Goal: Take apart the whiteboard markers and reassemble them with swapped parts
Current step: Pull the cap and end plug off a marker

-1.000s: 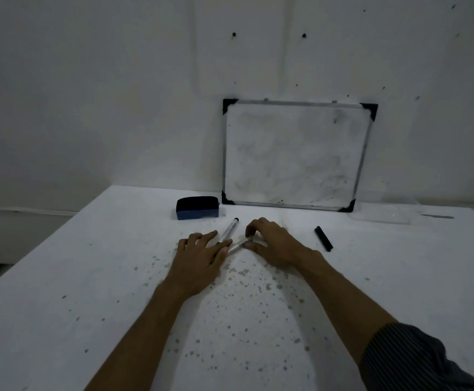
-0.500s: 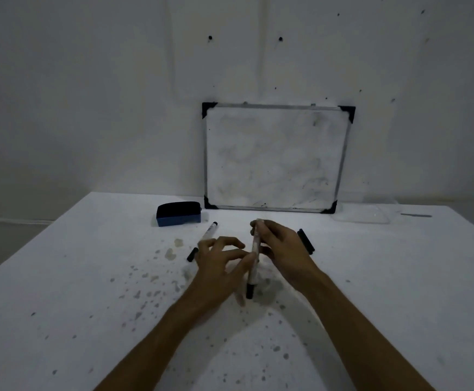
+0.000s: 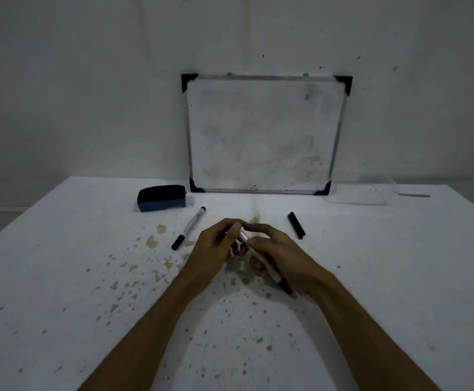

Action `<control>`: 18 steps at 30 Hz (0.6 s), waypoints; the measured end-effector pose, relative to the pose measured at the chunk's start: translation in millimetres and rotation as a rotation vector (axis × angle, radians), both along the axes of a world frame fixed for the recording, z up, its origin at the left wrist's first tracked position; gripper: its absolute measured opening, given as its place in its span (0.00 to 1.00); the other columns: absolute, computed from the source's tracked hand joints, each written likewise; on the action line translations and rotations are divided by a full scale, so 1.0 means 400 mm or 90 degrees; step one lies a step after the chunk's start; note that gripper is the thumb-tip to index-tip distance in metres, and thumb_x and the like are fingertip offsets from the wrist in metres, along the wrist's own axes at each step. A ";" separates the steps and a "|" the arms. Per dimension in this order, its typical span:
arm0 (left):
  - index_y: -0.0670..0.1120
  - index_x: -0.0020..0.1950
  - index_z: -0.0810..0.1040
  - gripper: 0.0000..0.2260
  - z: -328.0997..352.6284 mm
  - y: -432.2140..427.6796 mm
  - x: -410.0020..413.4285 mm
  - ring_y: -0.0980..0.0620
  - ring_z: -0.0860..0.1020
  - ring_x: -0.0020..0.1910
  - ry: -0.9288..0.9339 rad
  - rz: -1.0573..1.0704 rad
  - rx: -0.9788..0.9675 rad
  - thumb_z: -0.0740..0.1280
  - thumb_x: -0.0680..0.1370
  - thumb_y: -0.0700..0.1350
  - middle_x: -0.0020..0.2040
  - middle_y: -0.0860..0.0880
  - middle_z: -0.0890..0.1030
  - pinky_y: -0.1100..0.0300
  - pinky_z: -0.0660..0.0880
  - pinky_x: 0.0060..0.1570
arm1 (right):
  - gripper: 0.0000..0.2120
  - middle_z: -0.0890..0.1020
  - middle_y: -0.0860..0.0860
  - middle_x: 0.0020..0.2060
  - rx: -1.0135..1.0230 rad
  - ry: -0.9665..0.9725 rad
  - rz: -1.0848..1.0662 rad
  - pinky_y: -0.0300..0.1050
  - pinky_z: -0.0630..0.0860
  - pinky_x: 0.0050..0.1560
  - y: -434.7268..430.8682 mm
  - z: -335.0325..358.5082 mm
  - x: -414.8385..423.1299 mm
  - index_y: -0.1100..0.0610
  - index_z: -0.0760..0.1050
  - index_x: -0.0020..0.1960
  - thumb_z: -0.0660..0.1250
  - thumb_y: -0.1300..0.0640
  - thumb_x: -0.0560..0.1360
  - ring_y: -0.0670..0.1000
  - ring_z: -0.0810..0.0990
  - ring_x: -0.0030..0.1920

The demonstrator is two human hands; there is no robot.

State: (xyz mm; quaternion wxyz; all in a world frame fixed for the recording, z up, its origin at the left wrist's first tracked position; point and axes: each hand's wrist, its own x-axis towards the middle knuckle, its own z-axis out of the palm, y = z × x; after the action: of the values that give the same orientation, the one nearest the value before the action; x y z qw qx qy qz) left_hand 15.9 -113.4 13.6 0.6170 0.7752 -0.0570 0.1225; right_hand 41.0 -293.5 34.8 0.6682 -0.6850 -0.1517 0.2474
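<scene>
A white-barrelled marker (image 3: 261,259) with a black end is held above the table between both hands. My right hand (image 3: 284,256) grips its barrel, black end pointing toward me. My left hand (image 3: 216,249) pinches the far end with its fingertips. A second white marker (image 3: 189,228) with a black cap lies on the table to the left of my hands. Two black marker caps or parts (image 3: 296,229) lie side by side to the right.
A small whiteboard (image 3: 264,134) leans on the wall at the back of the stained white table (image 3: 89,277). A blue and black eraser (image 3: 161,198) sits left of it. A clear plastic tray (image 3: 360,194) lies at the back right.
Both hands lifted one marker off the table. It went from upright to slanted, black end toward me, and my left fingers closed on its far end. The camera tilted down.
</scene>
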 end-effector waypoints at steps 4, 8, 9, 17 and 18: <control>0.45 0.53 0.85 0.08 -0.008 0.004 0.012 0.60 0.80 0.34 0.004 0.059 -0.010 0.66 0.83 0.45 0.36 0.56 0.85 0.67 0.77 0.38 | 0.16 0.88 0.60 0.51 -0.003 0.032 -0.011 0.43 0.75 0.29 -0.021 -0.001 0.015 0.55 0.75 0.66 0.69 0.53 0.81 0.55 0.79 0.36; 0.48 0.52 0.85 0.06 -0.012 0.021 0.028 0.51 0.85 0.39 0.032 0.135 -0.170 0.68 0.82 0.46 0.39 0.48 0.87 0.60 0.83 0.43 | 0.17 0.86 0.58 0.49 0.183 0.161 -0.035 0.39 0.75 0.28 -0.048 -0.001 0.033 0.60 0.80 0.63 0.70 0.55 0.76 0.50 0.79 0.34; 0.47 0.52 0.84 0.05 -0.011 0.020 0.029 0.50 0.86 0.40 0.038 0.137 -0.209 0.69 0.82 0.45 0.40 0.48 0.88 0.61 0.83 0.43 | 0.16 0.86 0.57 0.47 0.256 0.186 -0.058 0.39 0.77 0.30 -0.048 -0.005 0.037 0.60 0.81 0.62 0.70 0.57 0.75 0.49 0.80 0.35; 0.50 0.61 0.82 0.09 -0.022 -0.028 0.016 0.55 0.86 0.47 -0.032 0.050 -0.026 0.69 0.82 0.43 0.49 0.52 0.87 0.66 0.80 0.48 | 0.11 0.84 0.53 0.42 0.190 -0.021 -0.257 0.42 0.78 0.39 0.031 -0.063 0.040 0.58 0.81 0.55 0.66 0.51 0.82 0.49 0.81 0.37; 0.50 0.62 0.82 0.09 -0.025 -0.031 0.014 0.57 0.85 0.46 -0.063 0.044 0.026 0.67 0.83 0.44 0.49 0.54 0.86 0.68 0.79 0.48 | 0.12 0.84 0.53 0.41 0.183 -0.020 -0.265 0.43 0.78 0.39 0.031 -0.062 0.040 0.58 0.81 0.54 0.66 0.50 0.82 0.49 0.81 0.37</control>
State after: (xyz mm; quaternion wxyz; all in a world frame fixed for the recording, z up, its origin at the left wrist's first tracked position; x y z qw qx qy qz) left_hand 21.7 -125.7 3.6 0.5931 0.7820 -0.0631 0.1807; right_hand 56.8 -281.0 9.9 0.7930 -0.6031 -0.0511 0.0699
